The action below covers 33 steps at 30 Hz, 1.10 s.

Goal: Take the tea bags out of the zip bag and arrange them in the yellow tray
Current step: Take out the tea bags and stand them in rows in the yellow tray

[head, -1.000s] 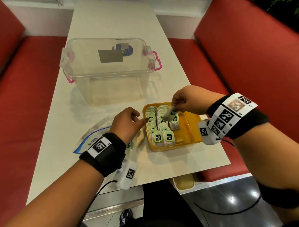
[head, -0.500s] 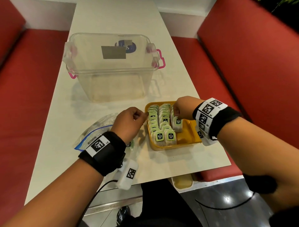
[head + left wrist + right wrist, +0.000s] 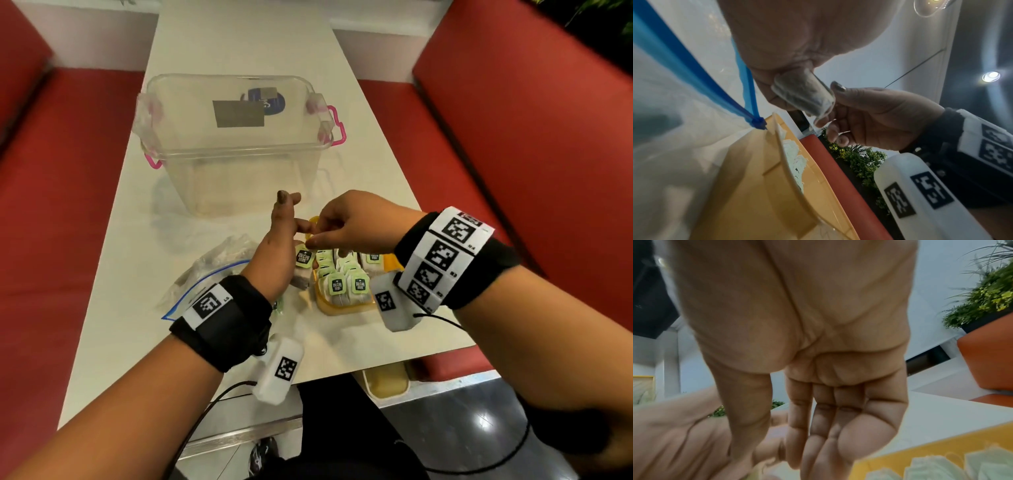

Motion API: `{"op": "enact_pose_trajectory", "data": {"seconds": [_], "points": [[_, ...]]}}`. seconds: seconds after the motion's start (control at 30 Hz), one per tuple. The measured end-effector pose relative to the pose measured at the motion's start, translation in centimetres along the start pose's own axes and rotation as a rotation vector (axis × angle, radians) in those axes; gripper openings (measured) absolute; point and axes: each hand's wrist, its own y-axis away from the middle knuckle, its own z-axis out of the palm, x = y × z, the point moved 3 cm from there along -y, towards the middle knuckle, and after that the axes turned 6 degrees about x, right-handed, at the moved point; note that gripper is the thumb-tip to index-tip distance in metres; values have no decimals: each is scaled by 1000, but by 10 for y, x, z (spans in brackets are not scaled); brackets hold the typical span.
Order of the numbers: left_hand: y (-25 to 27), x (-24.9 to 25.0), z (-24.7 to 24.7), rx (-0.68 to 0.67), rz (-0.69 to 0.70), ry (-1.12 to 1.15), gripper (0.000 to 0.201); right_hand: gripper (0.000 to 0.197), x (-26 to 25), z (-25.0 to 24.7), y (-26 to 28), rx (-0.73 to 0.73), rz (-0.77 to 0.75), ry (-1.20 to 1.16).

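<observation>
Above the near-left corner of the yellow tray [image 3: 346,308], the left hand [image 3: 277,253] now offers a tea bag [image 3: 305,257] held in its fingers. The right hand [image 3: 352,226], which just left the tray's rows, pinches its tag (a handover). Left of the tray lies the zip bag [image 3: 209,274].

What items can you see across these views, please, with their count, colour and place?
table: one, white, between the red benches.
clear tub: one, pink latches, far side.
zip bag: one, clear with blue seal, left of tray.
yellow tray: one, near right edge.
tea bags: many, green tags, rowed in tray.
held tea bag: one, above the tray's left edge.
hands: left hand holds it; right hand reaches its tag.
</observation>
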Motion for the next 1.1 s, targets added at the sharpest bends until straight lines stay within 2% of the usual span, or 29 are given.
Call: {"op": "enact_pose_trajectory", "data": {"seconds": [0.17,0.3,0.4,0.5,0.6,0.73,0.83,0.97,1.1], "points": [[4,5,4,-25,9,13,57,17,-2,8,4,62,-15,-105],[1,0,4,-54,-9,33,54,10,-1,3,7,50,-17,-205],[-1,-3,4,-87,47,23,34,9,6,-5,8,97,-15,-244],[-3,-12,2,-97,37,-21,18,8,16,-14,8,167,-12,-245],[-5,-20,3,-122,141,-148,8,7,25,-20,9,203,-1,-251],[-8,-25,7,-98,196,-186,10,10,33,-22,8,198,-6,-250],[-9,-26,13,-86,203,-221,11,8,39,-24,8,190,-9,-163],[-10,-26,8,93,306,-533,27,6,53,-32,5,194,0,-32],[-11,-34,7,101,259,-614,39,5,75,-27,2,58,94,202]]}}
